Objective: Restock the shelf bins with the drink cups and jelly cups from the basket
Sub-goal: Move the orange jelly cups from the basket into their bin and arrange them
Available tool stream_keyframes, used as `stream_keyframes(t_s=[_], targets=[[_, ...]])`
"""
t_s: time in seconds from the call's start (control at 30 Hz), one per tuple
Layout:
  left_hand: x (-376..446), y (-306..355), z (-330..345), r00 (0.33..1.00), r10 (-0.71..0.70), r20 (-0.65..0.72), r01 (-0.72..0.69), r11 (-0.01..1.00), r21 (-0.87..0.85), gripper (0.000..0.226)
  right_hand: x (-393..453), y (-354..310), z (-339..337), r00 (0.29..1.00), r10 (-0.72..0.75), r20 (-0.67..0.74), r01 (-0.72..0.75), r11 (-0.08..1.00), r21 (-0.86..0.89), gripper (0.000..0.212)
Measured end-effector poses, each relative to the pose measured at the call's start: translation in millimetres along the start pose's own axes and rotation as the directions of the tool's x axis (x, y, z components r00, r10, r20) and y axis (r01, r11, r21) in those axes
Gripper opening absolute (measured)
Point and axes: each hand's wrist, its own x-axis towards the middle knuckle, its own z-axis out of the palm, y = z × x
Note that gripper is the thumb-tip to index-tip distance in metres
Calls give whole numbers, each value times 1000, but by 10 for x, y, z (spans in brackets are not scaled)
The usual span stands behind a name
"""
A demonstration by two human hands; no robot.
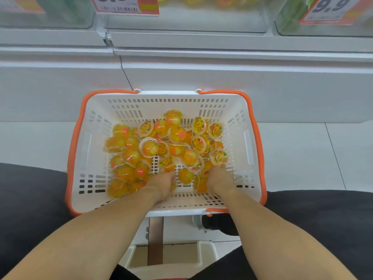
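Jelly cups (pixel 161 146) fill the basket (pixel 167 96); we're scooping at six o'clock, left hand (pixel 163 183) and right hand (pixel 219 179) buried, grips impossible to tell. Next, we'd lift them toward the twelve-o'clock shelf bins (pixel 185 23).

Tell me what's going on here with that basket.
A person sits facing store shelving with a white, orange-rimmed basket on the floor in front of them. Both hands are down inside it, the left hand and right hand reaching among a pile of orange jelly cups. Whether the fingers grip any cups can't be told. The clear shelf bins sit above.
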Motion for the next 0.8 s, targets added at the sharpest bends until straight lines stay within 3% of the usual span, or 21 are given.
stream_keyframes(t_s=[0.1,0.2,0.27,0.33,0.43,0.53,0.67,0.73,0.8], targets=[[2,-86,4,1000,-27,2,27,969,-247,21,28,20,-145,995,-22,98,13,996,86,32],[12,-142,-137,991,-48,126,110,833,-543,29,0,8,-451,960,-76,270,-19,942,335,32],[-67,-119,-331,967,-4,256,203,620,-758,34,-92,-38,-719,913,-160,375,-61,856,514,34],[-165,-85,-534,941,146,304,246,323,-914,40,-191,-87,-982,892,-277,357,-75,689,721,34],[-208,-19,-791,919,351,181,216,-64,-974,47,-318,-113,-1347,911,-359,206,-76,344,936,33],[-198,112,-1065,891,453,43,200,-304,-931,45,-456,-130,-1645,918,-393,46,-1,115,993,28],[-334,448,-1540,833,543,-104,158,-413,-897,45,-758,-195,-1890,877,-464,-128,117,-53,992,49],[-440,608,-1779,838,530,-133,71,-348,-935,56,-941,-219,-2017,843,-495,-211,193,-88,977,62],[-597,743,-2049,843,519,-141,-42,-199,-979,67,-1132,-214,-2193,824,-468,-319,315,-89,945,63]])
